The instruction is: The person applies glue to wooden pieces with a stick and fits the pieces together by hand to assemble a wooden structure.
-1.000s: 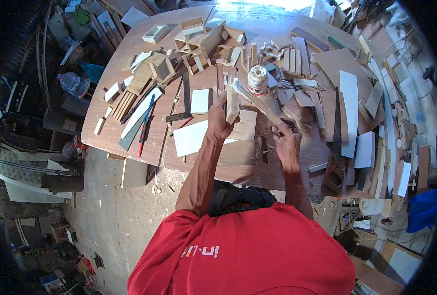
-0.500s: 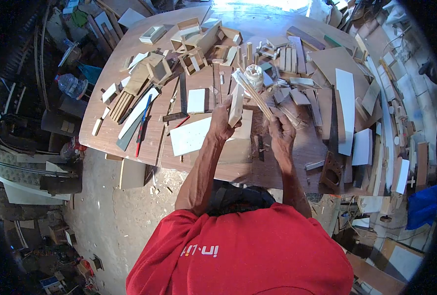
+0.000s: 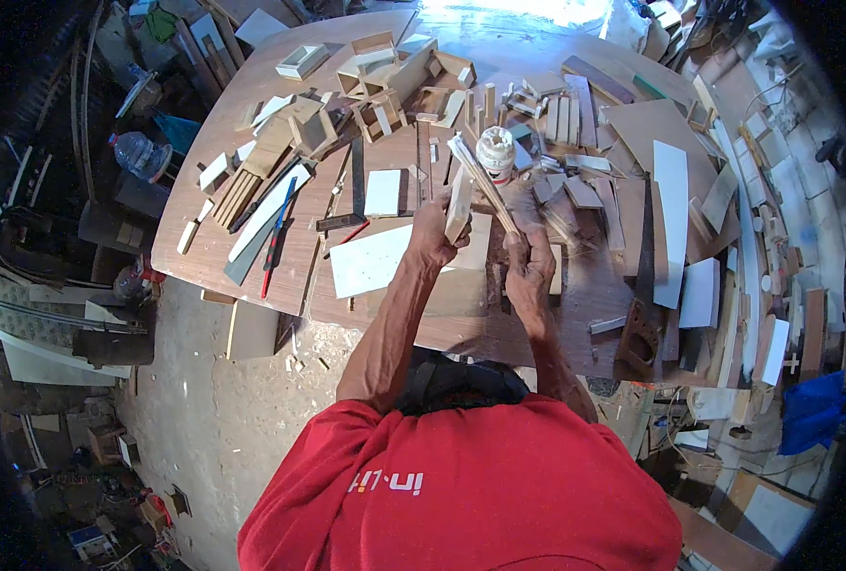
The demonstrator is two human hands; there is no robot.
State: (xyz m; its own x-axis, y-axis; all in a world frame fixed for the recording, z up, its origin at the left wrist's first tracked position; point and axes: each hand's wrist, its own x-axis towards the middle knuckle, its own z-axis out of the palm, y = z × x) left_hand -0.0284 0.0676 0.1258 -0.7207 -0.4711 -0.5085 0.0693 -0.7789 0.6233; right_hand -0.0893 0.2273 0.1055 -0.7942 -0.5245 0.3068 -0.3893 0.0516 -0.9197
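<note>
My left hand (image 3: 432,235) is closed round a small pale wood block (image 3: 458,206), held upright over the table. In my right hand (image 3: 531,266) is a thin wooden stick (image 3: 486,187), slanting up and to the left. Its far end is whitish and lies close to the top of the block; whether they touch I cannot tell. Just beyond the stick stands a white open-topped jar (image 3: 495,152) with whitish smears on its rim. Below my left hand lies a white board (image 3: 371,263), partly covered by my forearm.
Small wooden box frames (image 3: 380,116) and offcuts crowd the table's far side. A dark metal square (image 3: 357,181) and a blue-and-red pencil-like tool (image 3: 278,238) lie to the left. On the right are a handsaw (image 3: 646,238), a long white strip (image 3: 669,219) and a holed wooden block (image 3: 640,338).
My right hand has come left and slightly nearer to me, bringing the stick more upright and closer to the block. My left hand holds the block almost as before.
</note>
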